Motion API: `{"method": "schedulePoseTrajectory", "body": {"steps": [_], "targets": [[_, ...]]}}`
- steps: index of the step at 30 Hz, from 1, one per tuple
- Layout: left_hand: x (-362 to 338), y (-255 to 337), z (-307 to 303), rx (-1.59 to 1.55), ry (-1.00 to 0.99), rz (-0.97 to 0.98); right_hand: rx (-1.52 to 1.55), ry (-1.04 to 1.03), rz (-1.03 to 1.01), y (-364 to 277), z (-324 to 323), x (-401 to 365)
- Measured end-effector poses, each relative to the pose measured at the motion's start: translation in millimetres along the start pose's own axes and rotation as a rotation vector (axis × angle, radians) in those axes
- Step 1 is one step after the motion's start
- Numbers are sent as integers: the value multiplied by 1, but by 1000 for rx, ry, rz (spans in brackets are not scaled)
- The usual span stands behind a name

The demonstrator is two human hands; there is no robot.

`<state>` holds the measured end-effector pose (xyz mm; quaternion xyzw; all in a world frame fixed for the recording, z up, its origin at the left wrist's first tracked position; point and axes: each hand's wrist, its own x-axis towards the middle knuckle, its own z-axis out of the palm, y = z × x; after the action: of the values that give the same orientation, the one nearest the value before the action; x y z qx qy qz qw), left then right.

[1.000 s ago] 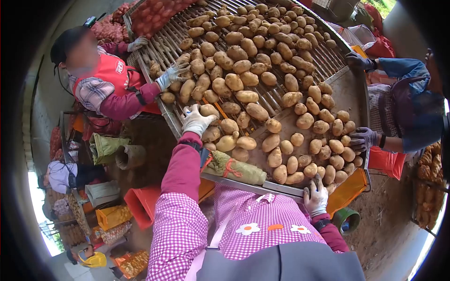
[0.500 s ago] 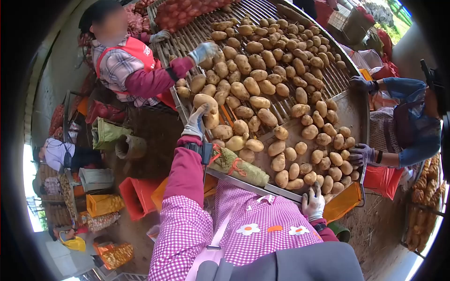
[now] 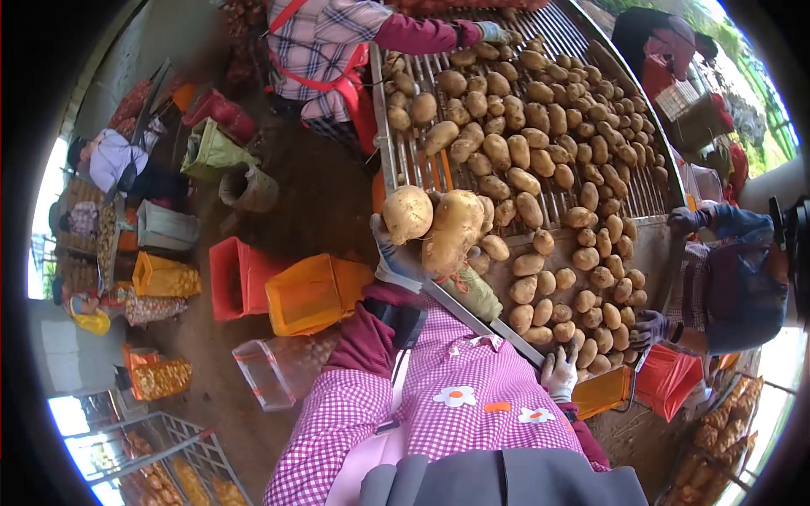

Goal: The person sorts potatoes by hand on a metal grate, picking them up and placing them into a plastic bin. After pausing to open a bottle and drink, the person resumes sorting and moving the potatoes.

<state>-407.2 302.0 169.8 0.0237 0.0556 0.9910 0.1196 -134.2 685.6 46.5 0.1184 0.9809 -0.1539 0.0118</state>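
My left hand (image 3: 398,257), in a grey-and-white glove, is raised at the near left corner of the sorting table. It grips large potatoes: a rounded one (image 3: 407,212) and a longer, knobbly one (image 3: 454,232), both close to the camera. Most of its fingers are hidden behind them. Gloved too, my right hand (image 3: 558,373) rests at the table's near edge with its fingers stretched toward the smaller potatoes (image 3: 564,331). Between my hands lies a rolled green sack (image 3: 474,295) with red ties. Many more potatoes (image 3: 540,160) cover the slatted table top.
A co-worker in a red apron (image 3: 359,101) reaches over the far left side. Another in blue (image 3: 742,278) stands at the right with both hands at the table. Orange (image 3: 308,295) and red (image 3: 240,278) open containers stand on the floor at left; a red bag (image 3: 668,379) hangs at right.
My left hand has come back toward me from the potato pile, with large potatoes in it. My view has turned left. The red-aproned co-worker's arm reaches farther across the table.
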Motion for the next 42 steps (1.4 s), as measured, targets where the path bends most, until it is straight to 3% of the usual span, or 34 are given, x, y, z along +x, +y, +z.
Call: {"method": "schedulePoseTrajectory", "body": {"steps": [4, 6, 8, 11, 13, 17, 19, 21, 22, 23, 25, 26, 28, 32, 33, 34, 35, 36, 38, 42], "targets": [[-50, 3, -20, 122, 136, 58, 23, -126, 111, 4, 2, 2], [-82, -1, -50, 31, 93, 34, 44, -173, 93, 9, 2, 6], [-118, 4, -84, 31, 190, 55, 6, -252, 154, 9, -2, 10], [-153, 37, -137, 88, -139, 180, -36, -260, 83, 9, -7, 12], [-183, 66, -124, 129, -150, 185, -57, -244, 54, 7, -8, 13], [-227, 117, -103, 297, 660, 451, -4, -254, 54, 1, -14, 14], [-237, 143, -104, 409, 897, 510, 27, -252, 40, 4, -12, 9], [-231, 168, -147, 547, 1035, 511, 97, -174, 10, -6, -20, 10], [-226, 190, -187, 406, 963, 580, 100, -168, 0, -23, -38, 12], [-229, 204, -223, 412, 971, 572, -49, -98, -217, 27, 7, 6], [-191, 176, -183, 720, 1124, 478, 119, -150, -5, -23, -48, 12], [-139, 137, -94, 855, 1347, 350, 131, -129, -3, -19, -44, 10], [-100, 132, -152, 1070, 1034, 315, 143, -26, -39, -15, -44, 6], [-19, 3, -74, 1287, 530, 33, 154, -36, 1, -15, -52, 5], [-8, -17, -96, 1541, 408, -16, 159, -22, 4, -15, -49, 3], [-3, -51, -49, 1641, 188, -91, 161, -6, 7, -13, -47, 3], [6, -72, -66, 1590, 81, -163, 172, -11, 13, -12, -46, 2], [9, -94, -37, 1642, -12, -256, 182, -18, 17, -12, -45, 2], [18, -125, -49, 1642, -116, -328, 207, -26, 31, -9, -44, -1], [17, -148, -45, 1393, -48, -452, 275, 13, 88, -13, -62, -4]]}}
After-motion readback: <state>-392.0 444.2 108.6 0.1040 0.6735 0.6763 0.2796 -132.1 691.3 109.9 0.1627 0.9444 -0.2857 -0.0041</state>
